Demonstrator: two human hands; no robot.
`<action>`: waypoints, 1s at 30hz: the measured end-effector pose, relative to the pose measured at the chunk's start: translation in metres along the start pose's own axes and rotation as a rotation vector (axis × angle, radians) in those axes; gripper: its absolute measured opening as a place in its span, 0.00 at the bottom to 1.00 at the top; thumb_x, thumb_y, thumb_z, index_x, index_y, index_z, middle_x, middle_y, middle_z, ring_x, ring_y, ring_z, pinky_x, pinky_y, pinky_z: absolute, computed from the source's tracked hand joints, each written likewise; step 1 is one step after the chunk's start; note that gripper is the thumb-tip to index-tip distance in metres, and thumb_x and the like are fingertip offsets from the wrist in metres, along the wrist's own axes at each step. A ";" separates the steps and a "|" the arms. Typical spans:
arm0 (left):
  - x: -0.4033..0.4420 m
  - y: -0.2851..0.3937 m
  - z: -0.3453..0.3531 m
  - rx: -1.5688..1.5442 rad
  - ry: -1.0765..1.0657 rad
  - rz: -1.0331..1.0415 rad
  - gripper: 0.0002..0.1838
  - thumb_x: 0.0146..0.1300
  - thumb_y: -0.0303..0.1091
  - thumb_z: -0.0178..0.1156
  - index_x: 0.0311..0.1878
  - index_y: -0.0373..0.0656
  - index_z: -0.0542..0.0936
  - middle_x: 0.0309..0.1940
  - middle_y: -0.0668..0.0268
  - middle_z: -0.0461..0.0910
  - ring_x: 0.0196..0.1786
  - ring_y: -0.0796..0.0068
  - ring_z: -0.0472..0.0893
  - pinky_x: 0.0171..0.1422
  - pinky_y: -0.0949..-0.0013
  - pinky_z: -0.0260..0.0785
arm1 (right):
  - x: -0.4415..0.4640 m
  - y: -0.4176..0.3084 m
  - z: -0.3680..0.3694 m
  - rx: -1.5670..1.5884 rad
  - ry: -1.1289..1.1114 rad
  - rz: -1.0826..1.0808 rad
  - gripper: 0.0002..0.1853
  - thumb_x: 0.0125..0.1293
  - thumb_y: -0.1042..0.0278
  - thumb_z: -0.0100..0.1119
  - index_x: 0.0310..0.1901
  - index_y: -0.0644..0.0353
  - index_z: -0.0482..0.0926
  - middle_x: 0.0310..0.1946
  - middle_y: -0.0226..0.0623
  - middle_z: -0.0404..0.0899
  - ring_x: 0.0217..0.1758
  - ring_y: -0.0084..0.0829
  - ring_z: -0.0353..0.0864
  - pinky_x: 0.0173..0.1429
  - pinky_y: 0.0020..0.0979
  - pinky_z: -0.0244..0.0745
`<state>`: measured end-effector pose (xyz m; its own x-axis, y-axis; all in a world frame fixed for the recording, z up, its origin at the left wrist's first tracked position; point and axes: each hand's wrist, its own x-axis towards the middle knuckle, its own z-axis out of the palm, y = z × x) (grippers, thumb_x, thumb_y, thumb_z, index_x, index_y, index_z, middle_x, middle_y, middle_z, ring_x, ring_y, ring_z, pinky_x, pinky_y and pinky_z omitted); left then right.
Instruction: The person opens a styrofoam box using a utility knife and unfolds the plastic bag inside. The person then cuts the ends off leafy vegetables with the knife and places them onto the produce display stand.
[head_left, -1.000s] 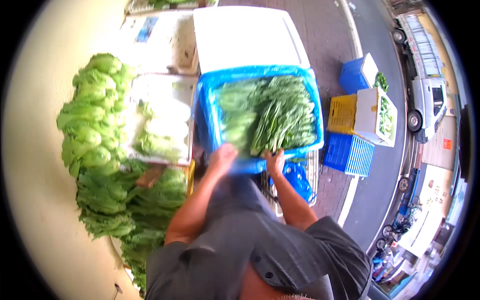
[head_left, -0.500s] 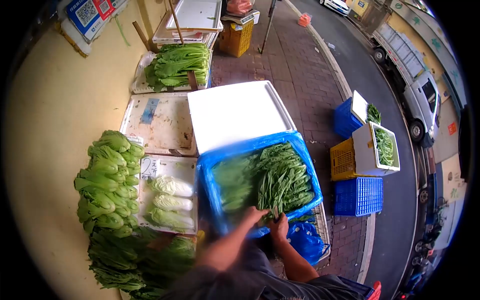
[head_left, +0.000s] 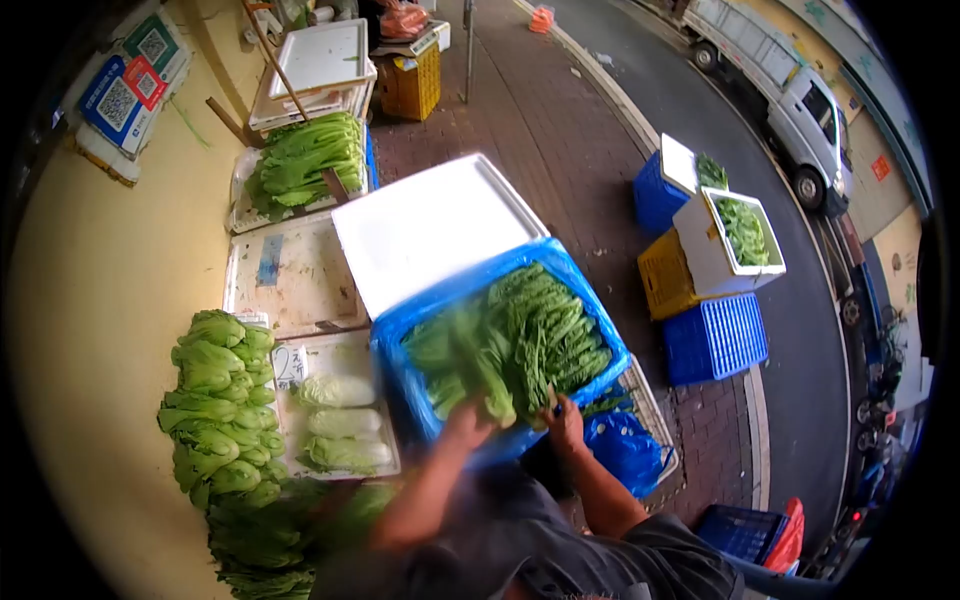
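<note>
A blue-lined crate [head_left: 392, 375] stands in front of me, filled with leafy green vegetables [head_left: 560, 335]. My left hand [head_left: 466, 428] is closed at the crate's near side around the pale stem end of a leafy green [head_left: 495, 400], whose leaves blur with motion. Close by on the right, my right hand [head_left: 566, 426] grips a small knife [head_left: 550, 399], its short blade pointing up over the near edge of the greens. The fingers of my right hand partly hide its handle.
Left of the crate, a white tray [head_left: 335, 358] holds napa cabbages [head_left: 345, 424], beside stacked green heads [head_left: 225, 400]. A white foam lid [head_left: 435, 230] lies behind the crate. A blue plastic bag [head_left: 625, 450] sits at right. Crates [head_left: 715, 340] stand by the kerb.
My left hand has moved left, away from my right hand, and now lifts a leafy green by its stem end. My right hand keeps the knife. The whole view has turned slightly.
</note>
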<state>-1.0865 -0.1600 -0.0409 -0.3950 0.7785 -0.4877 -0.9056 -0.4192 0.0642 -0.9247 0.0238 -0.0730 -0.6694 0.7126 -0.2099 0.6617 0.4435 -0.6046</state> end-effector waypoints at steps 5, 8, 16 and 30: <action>0.016 0.003 0.081 -0.056 0.029 0.091 0.17 0.72 0.47 0.57 0.55 0.46 0.76 0.50 0.61 0.81 0.51 0.59 0.81 0.51 0.53 0.77 | -0.004 -0.031 -0.035 0.464 0.156 -0.149 0.22 0.79 0.56 0.42 0.60 0.66 0.74 0.43 0.46 0.80 0.39 0.44 0.78 0.46 0.38 0.73; 0.029 -0.003 0.098 -0.044 -0.057 0.019 0.17 0.72 0.45 0.57 0.53 0.44 0.80 0.50 0.60 0.83 0.52 0.58 0.82 0.55 0.50 0.78 | -0.029 -0.083 -0.077 0.590 0.107 -0.110 0.21 0.77 0.59 0.49 0.62 0.66 0.73 0.38 0.38 0.82 0.35 0.28 0.77 0.42 0.30 0.73; 0.039 -0.042 0.112 0.107 -0.045 -0.220 0.21 0.71 0.50 0.57 0.56 0.43 0.75 0.51 0.58 0.79 0.53 0.59 0.80 0.57 0.56 0.76 | -0.052 -0.139 -0.128 0.348 0.188 -0.258 0.35 0.63 0.68 0.67 0.69 0.64 0.63 0.38 0.53 0.83 0.40 0.55 0.83 0.42 0.44 0.78; 0.040 -0.049 0.118 0.100 0.093 -0.344 0.20 0.70 0.48 0.59 0.53 0.43 0.79 0.50 0.60 0.82 0.53 0.59 0.81 0.62 0.53 0.73 | -0.046 -0.119 -0.129 0.336 0.145 -0.313 0.30 0.66 0.67 0.64 0.67 0.63 0.65 0.40 0.58 0.82 0.42 0.58 0.83 0.43 0.45 0.78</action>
<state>-1.0761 -0.0527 0.0391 -0.0534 0.8185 -0.5721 -0.9954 -0.0894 -0.0349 -0.9286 0.0086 0.1079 -0.7488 0.6524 0.1168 0.2740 0.4653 -0.8417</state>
